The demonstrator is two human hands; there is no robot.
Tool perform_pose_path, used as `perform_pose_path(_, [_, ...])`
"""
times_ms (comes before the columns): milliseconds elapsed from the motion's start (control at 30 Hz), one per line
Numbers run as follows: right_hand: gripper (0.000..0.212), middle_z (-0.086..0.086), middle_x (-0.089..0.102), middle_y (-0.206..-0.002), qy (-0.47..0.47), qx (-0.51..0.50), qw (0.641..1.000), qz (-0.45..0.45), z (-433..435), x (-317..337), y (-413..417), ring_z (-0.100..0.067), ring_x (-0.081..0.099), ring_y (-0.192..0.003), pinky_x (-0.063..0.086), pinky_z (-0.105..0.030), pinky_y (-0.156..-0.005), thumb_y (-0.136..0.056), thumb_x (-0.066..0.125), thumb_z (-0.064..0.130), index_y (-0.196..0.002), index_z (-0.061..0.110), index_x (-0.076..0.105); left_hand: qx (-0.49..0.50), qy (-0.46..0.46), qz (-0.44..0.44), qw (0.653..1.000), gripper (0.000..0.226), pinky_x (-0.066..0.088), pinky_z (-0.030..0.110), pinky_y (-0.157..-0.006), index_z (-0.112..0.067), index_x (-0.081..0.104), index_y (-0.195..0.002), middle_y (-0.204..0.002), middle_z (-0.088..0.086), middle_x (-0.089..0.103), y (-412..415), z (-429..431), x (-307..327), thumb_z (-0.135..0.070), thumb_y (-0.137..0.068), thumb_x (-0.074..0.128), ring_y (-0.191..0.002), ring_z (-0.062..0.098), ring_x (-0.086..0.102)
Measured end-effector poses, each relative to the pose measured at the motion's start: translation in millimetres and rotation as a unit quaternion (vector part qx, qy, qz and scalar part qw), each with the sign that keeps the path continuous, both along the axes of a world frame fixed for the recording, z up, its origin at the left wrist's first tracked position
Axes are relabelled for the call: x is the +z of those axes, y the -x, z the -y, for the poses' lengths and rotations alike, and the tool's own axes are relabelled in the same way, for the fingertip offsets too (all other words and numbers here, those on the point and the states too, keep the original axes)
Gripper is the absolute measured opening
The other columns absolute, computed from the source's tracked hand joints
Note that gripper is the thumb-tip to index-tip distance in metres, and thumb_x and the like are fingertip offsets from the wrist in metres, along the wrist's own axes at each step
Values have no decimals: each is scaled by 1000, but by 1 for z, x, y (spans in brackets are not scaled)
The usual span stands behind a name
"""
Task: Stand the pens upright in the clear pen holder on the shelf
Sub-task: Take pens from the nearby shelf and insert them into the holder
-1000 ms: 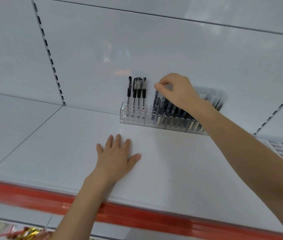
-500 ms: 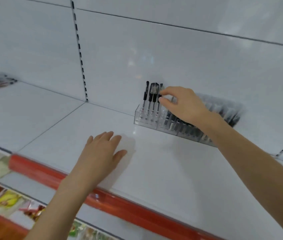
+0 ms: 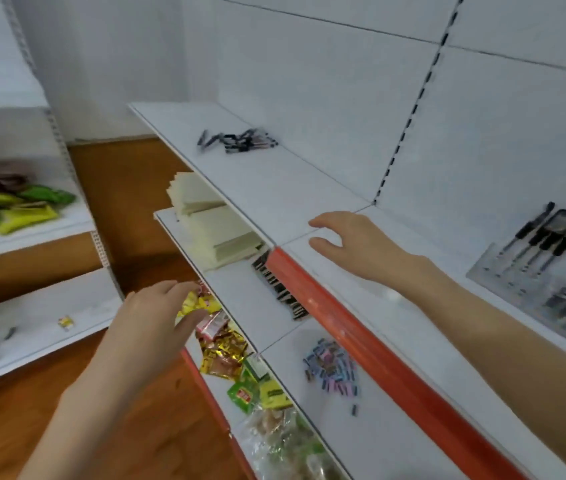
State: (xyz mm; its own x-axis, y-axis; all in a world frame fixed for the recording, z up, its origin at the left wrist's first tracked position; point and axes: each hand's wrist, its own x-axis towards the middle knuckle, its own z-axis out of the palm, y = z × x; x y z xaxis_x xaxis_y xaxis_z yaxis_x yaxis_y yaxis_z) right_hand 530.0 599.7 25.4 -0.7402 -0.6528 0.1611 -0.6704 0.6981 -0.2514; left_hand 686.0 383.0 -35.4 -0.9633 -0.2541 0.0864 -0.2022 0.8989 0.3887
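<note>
The clear pen holder (image 3: 497,277) is being cut off by the right edge; the loose pens (image 3: 240,142) lying far left are being blurred beyond counting.

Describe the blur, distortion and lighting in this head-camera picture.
Head view: motion blur smears the loose pens, the clear pen holder and the left hand; the wide lens bows the red shelf edge slightly; lighting soft, even, no harsh glare.
</note>
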Motion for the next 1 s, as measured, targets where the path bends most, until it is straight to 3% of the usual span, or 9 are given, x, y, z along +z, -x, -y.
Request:
perform_pose_path(100, [39, -6, 51, -135, 16, 36, 999, 15, 77, -12, -9, -21, 45, -125, 27, -22, -101, -92, 50, 25, -128, 10, 49, 46, -21, 11, 999, 47, 40, 34, -99, -17, 46, -135, -136, 6, 52, -24, 55, -13, -34, -92, 51, -122, 24, 50])
perform_pose_path(267, [38, -6, 55, -131, 104, 3, 989, 110, 178, -58, -47, -17, 48, -121, 29, -14, -92, -91, 53, 22, -127, 9, 51, 100, -41, 57, 992, 48, 40, 31, -101, -17, 43, -137, -138, 6, 50, -61, 148, -42, -34, -93, 48, -123, 23, 49])
perform_pose_path(533, [36, -3, 58, -125, 123, -133, 956, 233, 222, -158, -90, -10, 52, -109, 35, -19, -88, -90, 55, 20, -126, 14, 52, 134, -59, 130, 981, 50, 39, 31, -99, -14, 40, -139, -137, 7, 50, -81, 236, -90, -36, -94, 45, -124, 23, 48])
perform_pose_path(667, [37, -5, 58, -126, 133, -206, 930, 274, 237, -192, -81, -19, 54, -115, 42, -27, -91, -89, 57, 20, -125, 11, 53, 142, -85, 137, 977, 48, 40, 31, -97, -13, 43, -137, -134, 8, 53, -67, 265, -110, -34, -94, 47, -120, 23, 51])
perform_pose_path(767, [35, -6, 58, -121, 133, -203, 920, 309, 260, -208, -59, -14, 53, -106, 42, -19, -82, -89, 56, 17, -124, 9, 53, 145, -97, 146, 974, 48, 40, 31, -98, -14, 44, -136, -134, 7, 53, -43, 289, -127, -35, -93, 48, -122, 22, 50])
perform_pose_path(1000, [29, -4, 60, -109, 118, -184, 921, 323, 326, -230, 38, -11, 49, -95, 38, -22, -82, -90, 55, 15, -119, 9, 56, 145, -110, 178, 967, 48, 38, 29, -102, -18, 43, -137, -138, 5, 51, 57, 359, -152, -37, -93, 48, -123, 20, 51])
